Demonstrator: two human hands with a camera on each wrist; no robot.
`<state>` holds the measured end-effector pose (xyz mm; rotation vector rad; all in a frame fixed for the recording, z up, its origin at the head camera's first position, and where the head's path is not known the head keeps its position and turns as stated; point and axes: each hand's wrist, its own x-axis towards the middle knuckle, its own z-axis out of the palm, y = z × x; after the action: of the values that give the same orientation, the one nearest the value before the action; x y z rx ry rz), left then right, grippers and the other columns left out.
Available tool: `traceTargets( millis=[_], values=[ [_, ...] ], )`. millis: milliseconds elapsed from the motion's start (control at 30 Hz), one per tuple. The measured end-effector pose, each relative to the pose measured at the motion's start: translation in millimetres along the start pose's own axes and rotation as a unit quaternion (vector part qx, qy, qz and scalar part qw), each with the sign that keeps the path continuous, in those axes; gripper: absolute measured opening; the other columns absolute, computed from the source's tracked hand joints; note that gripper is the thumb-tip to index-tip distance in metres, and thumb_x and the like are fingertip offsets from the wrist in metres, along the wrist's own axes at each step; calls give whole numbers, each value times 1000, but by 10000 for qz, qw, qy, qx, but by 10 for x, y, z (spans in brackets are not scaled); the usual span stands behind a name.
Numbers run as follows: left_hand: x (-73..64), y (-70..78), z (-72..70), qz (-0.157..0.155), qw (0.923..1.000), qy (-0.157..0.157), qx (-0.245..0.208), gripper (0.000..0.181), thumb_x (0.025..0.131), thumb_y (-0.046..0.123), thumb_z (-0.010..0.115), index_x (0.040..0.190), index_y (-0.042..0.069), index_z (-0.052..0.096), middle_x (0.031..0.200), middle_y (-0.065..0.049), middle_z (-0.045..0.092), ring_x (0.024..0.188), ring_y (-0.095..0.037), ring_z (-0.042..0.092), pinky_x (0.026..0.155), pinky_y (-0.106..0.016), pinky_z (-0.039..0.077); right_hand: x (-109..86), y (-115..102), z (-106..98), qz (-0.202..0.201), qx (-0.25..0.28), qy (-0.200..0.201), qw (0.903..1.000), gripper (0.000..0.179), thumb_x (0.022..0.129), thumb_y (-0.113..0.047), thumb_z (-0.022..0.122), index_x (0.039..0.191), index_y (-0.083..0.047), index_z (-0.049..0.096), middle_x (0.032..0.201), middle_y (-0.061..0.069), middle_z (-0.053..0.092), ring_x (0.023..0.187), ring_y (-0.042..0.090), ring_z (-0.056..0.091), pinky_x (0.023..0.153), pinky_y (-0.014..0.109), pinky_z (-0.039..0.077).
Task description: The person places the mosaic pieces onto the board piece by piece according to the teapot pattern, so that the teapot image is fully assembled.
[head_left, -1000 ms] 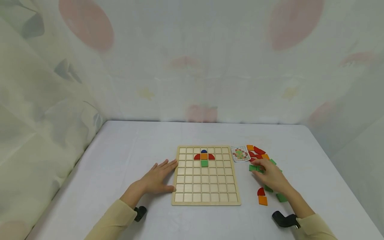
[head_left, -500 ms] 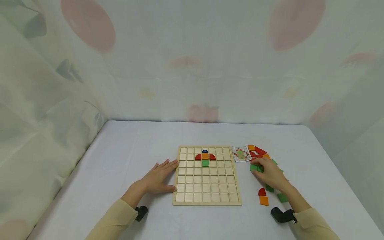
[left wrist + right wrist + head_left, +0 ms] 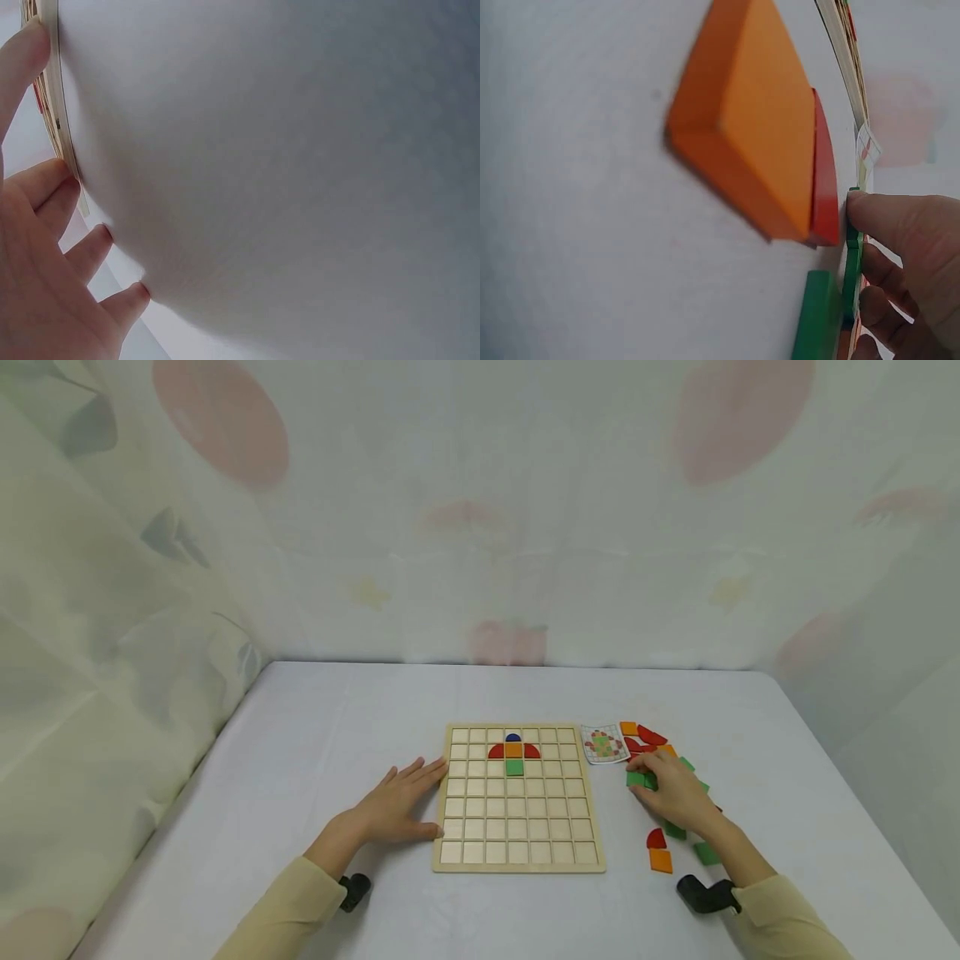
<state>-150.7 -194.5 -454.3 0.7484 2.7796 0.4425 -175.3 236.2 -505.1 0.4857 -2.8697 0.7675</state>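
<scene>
My left hand [image 3: 395,804] lies with its fingers spread at the left edge of a wooden grid board [image 3: 519,868]. In the left wrist view, the thumb and some fingertips touch the side of the board [image 3: 54,79]. On the board are a blue half-round tile [image 3: 513,737], an orange square [image 3: 513,750] between red curved tiles [image 3: 532,751], and a green square [image 3: 514,767]. To the right, my right hand [image 3: 678,793] pinches a green square tile [image 3: 635,779] among loose pieces. Its thumb meets the green tile's edge [image 3: 853,217] in the right wrist view. Other fingers partly hide neighbouring tiles.
A printed pattern card [image 3: 606,744] lies at the board's right edge. Several red, orange and green tiles are scattered around the right hand. A red quarter-round tile [image 3: 656,838] and an orange square tile [image 3: 661,860] lie nearer the front.
The head view has shifted very slightly. My left hand stays at the board, and my right hand keeps nearly the same place over the green tiles.
</scene>
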Motion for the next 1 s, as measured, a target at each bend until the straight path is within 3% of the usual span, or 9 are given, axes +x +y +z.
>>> traceTargets(
  millis=[300, 500, 667, 833, 1000],
  values=[
    [9, -3, 2, -30, 10000, -26, -12, 88, 76, 43, 71, 146, 12, 27, 152, -3, 25, 139, -33, 19, 106, -63, 15, -13, -50, -18, 19, -80, 66, 9999, 26, 76, -14, 74, 100, -9, 63, 88, 3, 56, 80, 19, 49, 72, 36, 45],
    [10, 2, 1, -78, 9999, -58, -38, 88, 76, 43, 71, 146, 12, 27, 152, -3, 25, 139, -33, 18, 106, -62, 14, -10, -140, -46, 85, 81, 120, 9999, 30, 77, -14, 73, 105, -7, 64, 97, 6, 59, 86, 21, 52, 75, 39, 48],
    [6, -11, 11, -66, 10000, -46, 0, 88, 76, 43, 71, 146, 12, 27, 152, -3, 25, 139, -33, 19, 106, -62, 15, 33, -249, -50, -113, 211, 278, 9993, 29, 76, -13, 73, 104, -8, 64, 97, 5, 59, 87, 20, 56, 75, 38, 51],
    [2, -16, 14, -43, 10000, -32, -20, 88, 76, 44, 71, 146, 12, 27, 152, -3, 25, 139, -33, 19, 106, -63, 15, 101, -358, -31, -445, 244, 443, 9977, 26, 75, -12, 74, 100, -9, 65, 89, 1, 58, 78, 17, 52, 65, 28, 46],
    [-3, -12, 5, -20, 10000, -14, -64, 88, 76, 44, 71, 146, 12, 27, 152, -3, 25, 139, -33, 19, 106, -63, 15, 175, -477, 15, -501, 288, 352, 9977, 23, 76, -11, 73, 99, -10, 65, 89, 2, 58, 79, 18, 52, 64, 27, 44]
  ],
)
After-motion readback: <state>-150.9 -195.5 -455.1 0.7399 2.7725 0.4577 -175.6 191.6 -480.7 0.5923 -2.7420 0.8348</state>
